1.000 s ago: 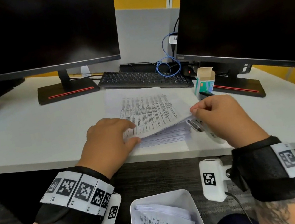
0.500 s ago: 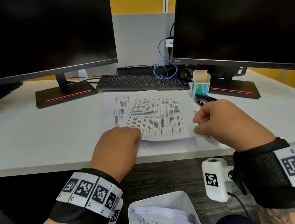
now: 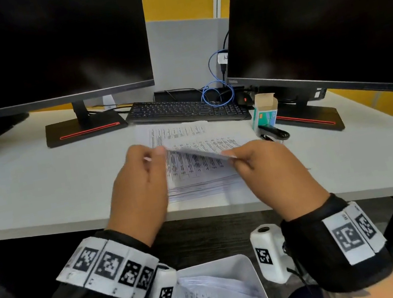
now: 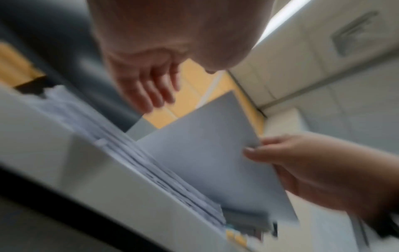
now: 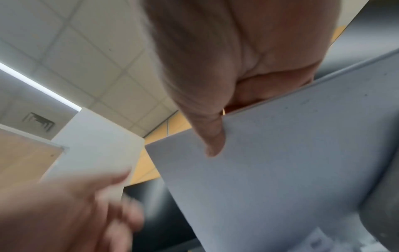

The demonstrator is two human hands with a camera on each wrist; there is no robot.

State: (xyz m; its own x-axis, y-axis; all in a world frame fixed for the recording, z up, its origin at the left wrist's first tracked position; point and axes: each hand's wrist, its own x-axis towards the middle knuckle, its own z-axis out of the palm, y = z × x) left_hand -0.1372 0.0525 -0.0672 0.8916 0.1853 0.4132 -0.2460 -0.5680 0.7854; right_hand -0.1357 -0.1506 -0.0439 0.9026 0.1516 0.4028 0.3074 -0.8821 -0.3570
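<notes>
Since the earlier frame the top sheet (image 3: 203, 147) is coming up: it was lying nearly flat on the paper stack (image 3: 202, 188), and now in the head view its near edge is standing clear above the stack. My right hand (image 3: 268, 162) is pinching the near right corner of this sheet and lifting it. My left hand (image 3: 141, 184) is also rising from the stack. It is hanging beside the left edge of the sheet with relaxed fingers, and I am seeing nothing in it. The stack is lying on the desk (image 3: 53, 190) close to the front edge, the stapler (image 3: 275, 132) is lying just beside it on the right, and a white bin (image 3: 253, 267) with printed pages is standing below, between my wrists.

The left wrist view is blurred, but it is showing the left hand's fingers (image 4: 151, 92) stretched loosely and apart from the sheet, while the right hand is holding the corner from the other side.

The right wrist view is showing a fingertip (image 5: 213, 145) pressing on the blank side of the sheet near its edge. The left hand is blurred low in the picture, open and not touching the paper.

I am judging that one page is now separating from the rest, so the picking step is nearly finished. The next move is probably carrying this sheet away, perhaps to the bin, though I cannot be sure, and the danger is a second page clinging under it
</notes>
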